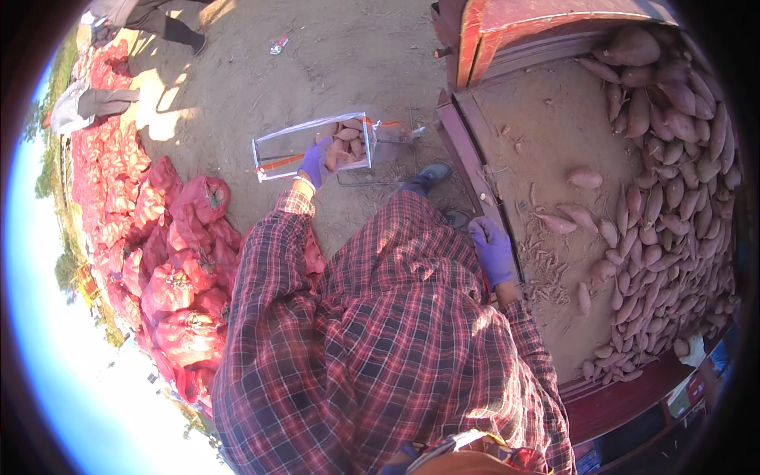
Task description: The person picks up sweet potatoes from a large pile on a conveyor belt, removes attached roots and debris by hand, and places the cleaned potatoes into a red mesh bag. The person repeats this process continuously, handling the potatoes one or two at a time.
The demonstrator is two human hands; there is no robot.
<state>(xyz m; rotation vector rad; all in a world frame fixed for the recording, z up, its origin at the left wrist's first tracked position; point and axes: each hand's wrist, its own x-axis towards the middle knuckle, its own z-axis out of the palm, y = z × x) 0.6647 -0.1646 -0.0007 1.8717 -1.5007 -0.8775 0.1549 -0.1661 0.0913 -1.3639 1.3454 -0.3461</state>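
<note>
My left hand [316, 161], in a purple glove, reaches over a rectangular metal frame [309, 123] standing on the dirt. Several sweet potatoes [351, 135] lie inside the frame's right end. A blurred sweet potato [337, 157] is at my left fingertips; whether I grip it is unclear. My right hand [493, 249], also gloved in purple, is beside the low metal side edge [469, 148] of a truck or trailer bed. Its fingers are curled, with nothing visible in them. Loose sweet potatoes [585, 178] lie on the bed floor [546, 130] to the right.
A large heap of sweet potatoes [659, 237] fills the bed's far right side. Red mesh sacks [184, 285], stuffed full, are piled along the left. Two people [107, 102] are at the upper left. A small litter scrap [278, 45] lies on the ground [332, 53].
</note>
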